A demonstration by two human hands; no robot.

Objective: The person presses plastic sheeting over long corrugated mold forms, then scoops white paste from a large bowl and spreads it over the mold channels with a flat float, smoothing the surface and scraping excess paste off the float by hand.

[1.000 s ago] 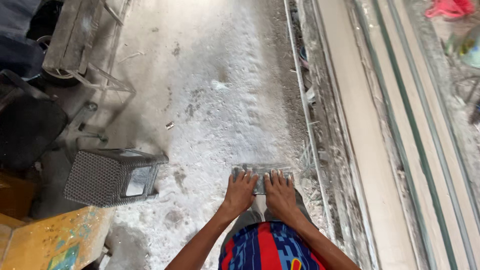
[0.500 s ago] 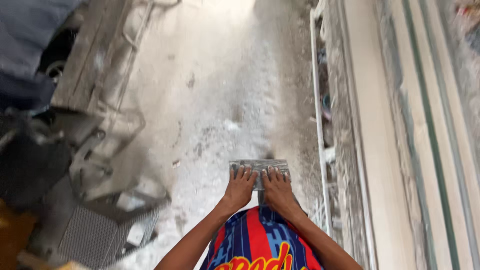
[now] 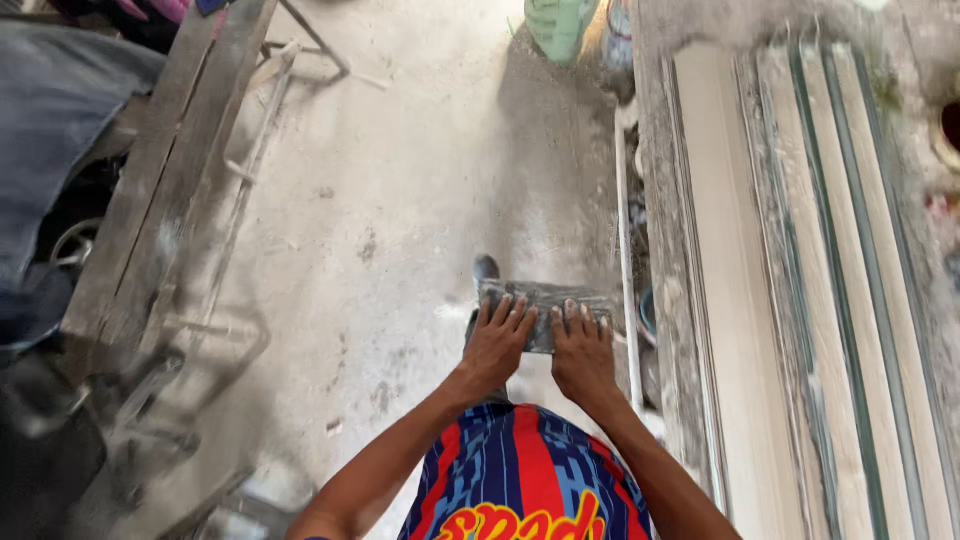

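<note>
I carry a flat grey slab piece [image 3: 548,298], dusty and mottled, held level in front of my striped red and blue shirt. My left hand [image 3: 498,345] lies on its left part with fingers spread over the top. My right hand [image 3: 581,350] grips its right part the same way. A dark shoe tip [image 3: 486,267] shows just beyond the slab's left end. The dusty concrete floor [image 3: 420,200] stretches ahead.
Long pale slabs [image 3: 800,300] lean in a stack along the right, with a thin white pipe [image 3: 626,260] beside them. A wooden bench frame [image 3: 170,190] and dark covered objects stand at the left. A green sack [image 3: 560,25] sits far ahead.
I have moved forward along the floor with the slab still in both hands. The metal mesh crate at lower left has dropped out of view, and the green sack has come into sight.
</note>
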